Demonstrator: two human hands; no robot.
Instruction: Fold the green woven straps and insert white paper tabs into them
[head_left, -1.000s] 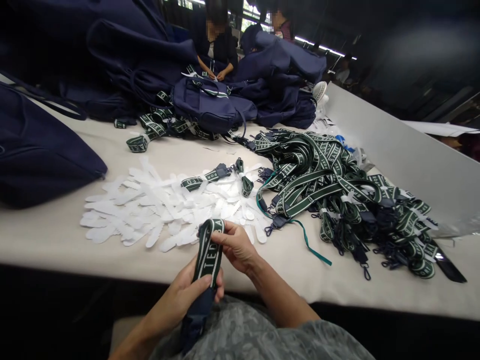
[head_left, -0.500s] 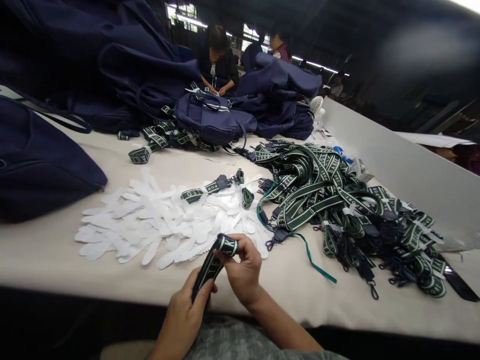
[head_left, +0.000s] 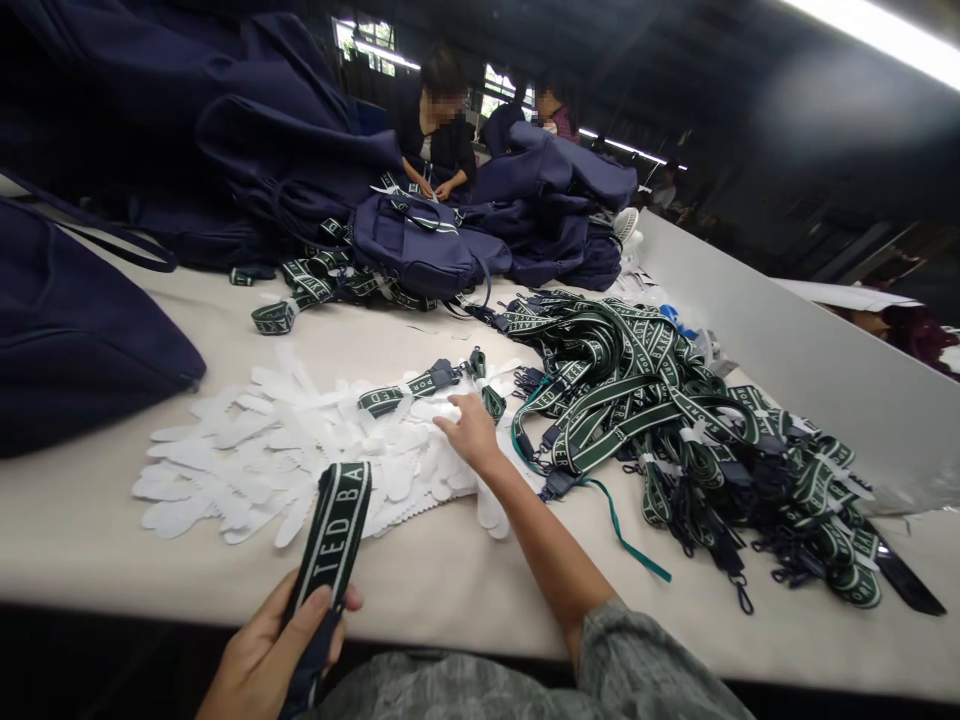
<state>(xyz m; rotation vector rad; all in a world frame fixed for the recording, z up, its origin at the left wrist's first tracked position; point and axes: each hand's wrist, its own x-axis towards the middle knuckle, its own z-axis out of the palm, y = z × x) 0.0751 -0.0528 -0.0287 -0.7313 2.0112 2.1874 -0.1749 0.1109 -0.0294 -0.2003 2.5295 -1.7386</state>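
My left hand [head_left: 274,645] grips a folded green strap with white lettering [head_left: 332,528], held upright over the table's near edge. My right hand [head_left: 469,428] reaches forward, fingers spread, and rests on a spread of white paper strips [head_left: 300,450] lying on the cream table [head_left: 112,500]. Two small rolled green straps [head_left: 420,385] lie on the strips just beyond its fingertips.
A big tangle of green lettered straps [head_left: 675,420] with dark clips fills the right side. Navy bags [head_left: 427,240] are heaped at the back and left [head_left: 67,330]. A white board [head_left: 787,340] leans at the right. Two people sit at the far end.
My right hand has let go of the folded strap and reached forward onto the white strips. My left hand has kept the strap and moved left and down.
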